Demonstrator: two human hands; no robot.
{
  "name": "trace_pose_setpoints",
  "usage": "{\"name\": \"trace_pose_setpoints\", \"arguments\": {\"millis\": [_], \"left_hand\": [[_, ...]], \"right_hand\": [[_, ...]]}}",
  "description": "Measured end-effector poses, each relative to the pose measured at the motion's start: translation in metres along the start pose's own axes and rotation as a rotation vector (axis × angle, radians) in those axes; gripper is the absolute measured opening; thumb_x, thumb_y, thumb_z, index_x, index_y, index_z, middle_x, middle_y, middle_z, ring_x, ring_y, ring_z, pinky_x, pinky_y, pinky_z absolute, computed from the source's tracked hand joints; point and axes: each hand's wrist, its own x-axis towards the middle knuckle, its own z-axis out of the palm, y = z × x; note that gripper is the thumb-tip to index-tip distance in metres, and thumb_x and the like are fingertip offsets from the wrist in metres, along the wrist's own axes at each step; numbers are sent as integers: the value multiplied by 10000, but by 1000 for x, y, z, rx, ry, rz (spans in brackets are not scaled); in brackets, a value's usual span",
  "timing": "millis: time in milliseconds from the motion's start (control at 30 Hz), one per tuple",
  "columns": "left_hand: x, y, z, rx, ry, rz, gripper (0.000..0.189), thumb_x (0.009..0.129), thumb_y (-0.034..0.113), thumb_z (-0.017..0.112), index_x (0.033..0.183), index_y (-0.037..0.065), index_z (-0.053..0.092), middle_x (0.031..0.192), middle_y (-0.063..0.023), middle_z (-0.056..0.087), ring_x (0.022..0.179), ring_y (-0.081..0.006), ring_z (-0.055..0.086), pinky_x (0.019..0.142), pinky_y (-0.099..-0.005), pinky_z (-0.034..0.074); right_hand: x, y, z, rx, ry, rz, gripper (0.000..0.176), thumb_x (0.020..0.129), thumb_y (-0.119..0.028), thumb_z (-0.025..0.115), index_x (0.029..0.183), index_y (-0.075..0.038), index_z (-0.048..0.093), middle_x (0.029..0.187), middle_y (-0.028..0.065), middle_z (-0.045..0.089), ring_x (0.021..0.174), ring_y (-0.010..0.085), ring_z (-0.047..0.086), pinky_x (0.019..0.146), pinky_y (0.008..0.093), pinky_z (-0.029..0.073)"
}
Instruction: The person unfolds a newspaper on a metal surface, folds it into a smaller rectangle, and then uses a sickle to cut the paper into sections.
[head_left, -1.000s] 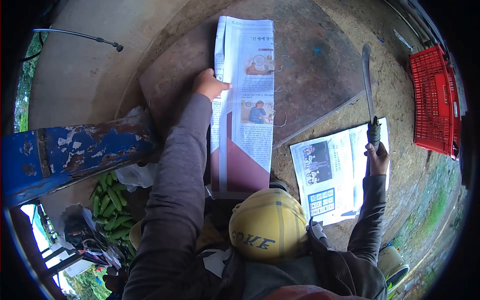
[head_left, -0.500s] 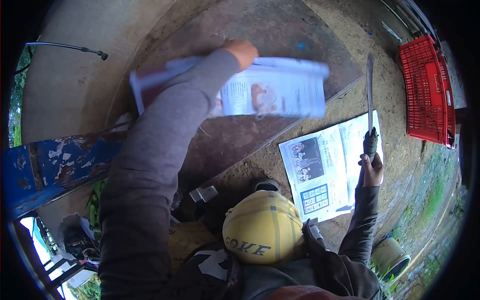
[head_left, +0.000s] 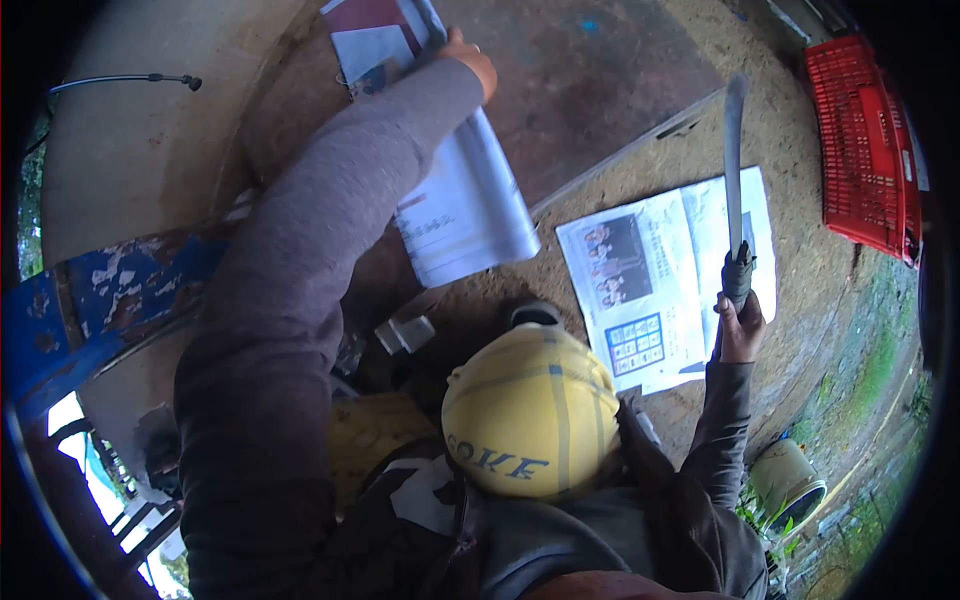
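Note:
My left hand [head_left: 472,66] is closed on the upper edge of a folded newspaper [head_left: 465,205], which slants over a dark brown board [head_left: 590,90]. My sleeve hides part of the paper. My right hand [head_left: 740,328] grips the wrapped dark handle of a machete [head_left: 735,150], its long blade pointing away from me. Beneath the blade a second newspaper [head_left: 660,270], printed with a group photo and a blue grid, lies spread on the ground.
A red plastic crate [head_left: 865,150] stands at the far right. At lower right lies a pale bucket [head_left: 787,482]. A blue, flaking beam [head_left: 130,300] runs in from the left. A rounded yellow thing with dark letters [head_left: 530,415] is close to my body.
My left hand has swung the newspaper from lying crosswise to a steep slant, its near end now lower and closer to me. My right hand still holds the machete.

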Motion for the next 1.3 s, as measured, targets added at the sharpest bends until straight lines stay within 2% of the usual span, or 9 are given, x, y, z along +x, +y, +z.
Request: {"name": "trace_pose_setpoints", "arguments": {"millis": [33,133,233,267,367,467,567,867,1300], "left_hand": [[-5,-4,7,-10,4,3,250,809,128,528,1025,125,654,1092,-46,614,1136,-234,473,995,-529,245],[-23,-11,39,-231,582,0,296,799,77,521,1087,88,592,1222,-69,523,1183,-261,413,982,-529,274],[-48,23,62,-582,917,-311,325,837,122,488,1159,101,536,1300,-79,435,1232,-286,359,998,-547,242],[-56,37,72,-715,935,-371,367,832,157,503,1195,97,501,1330,-101,395,1245,-309,333,995,-563,236],[-53,80,121,-1119,981,-498,508,827,286,529,1280,88,411,1395,-152,298,1293,-363,247,994,-606,204],[-59,114,123,-1064,782,-663,521,858,300,493,1313,79,367,1427,-138,250,1325,-354,194,1005,-613,182],[-66,124,116,-952,690,-696,522,880,308,455,1333,77,338,1439,-129,229,1341,-345,162,1016,-611,166],[-68,125,116,-905,685,-681,509,904,307,393,1356,89,309,1447,-119,224,1344,-333,165,1021,-587,176],[-68,127,114,-882,679,-690,509,901,298,406,1344,65,317,1443,-129,228,1346,-329,161,1044,-559,165]], "right_hand": [[-7,-4,5,53,-23,-7,428,757,-187,732,1041,71,542,891,59,608,828,123,556,767,259,440],[-25,-4,1,-56,-68,-109,468,734,-163,750,1061,90,531,927,74,610,857,135,561,784,270,445],[-43,-5,-23,-356,-119,-188,514,634,-163,803,1037,48,564,884,89,617,838,164,586,743,284,475],[-47,-12,-31,-459,-139,-212,520,609,-160,813,1029,34,574,870,93,617,826,174,594,731,288,481],[-58,-24,-53,-776,-161,-327,520,501,-161,809,974,-58,616,843,86,617,782,263,615,692,340,499],[-58,-27,-71,-907,-237,-392,497,500,-205,794,958,-105,629,820,56,616,759,260,603,701,353,480],[-49,-28,-76,-936,-308,-368,493,509,-223,795,958,-103,632,815,52,616,768,252,603,712,359,476],[-20,-34,-54,-878,-383,-340,488,524,-217,799,969,-95,640,829,72,627,769,270,615,704,361,497],[-4,-39,-41,-892,-399,-326,501,534,-217,798,990,-87,637,851,80,633,784,272,629,727,361,504]]}}
